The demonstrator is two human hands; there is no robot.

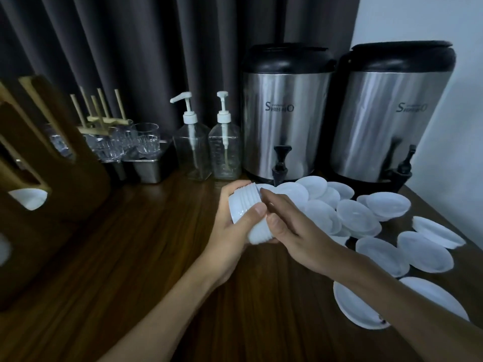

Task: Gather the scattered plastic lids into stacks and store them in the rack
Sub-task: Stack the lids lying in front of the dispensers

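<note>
Head cam, L hand grips lid stack, loose lids crowd R

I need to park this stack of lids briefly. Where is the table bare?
Bare wood: the table between the wooden rack and the left hand, which grips the stack of lids, and the near strip under the forearms. Crowded: right side, loose lids before the dispensers.

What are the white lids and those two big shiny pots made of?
The lids look like thin plastic: milky, half see-through, faintly shiny. The pots look like brushed steel, with streaky reflections; their black tops may be plastic.
</note>
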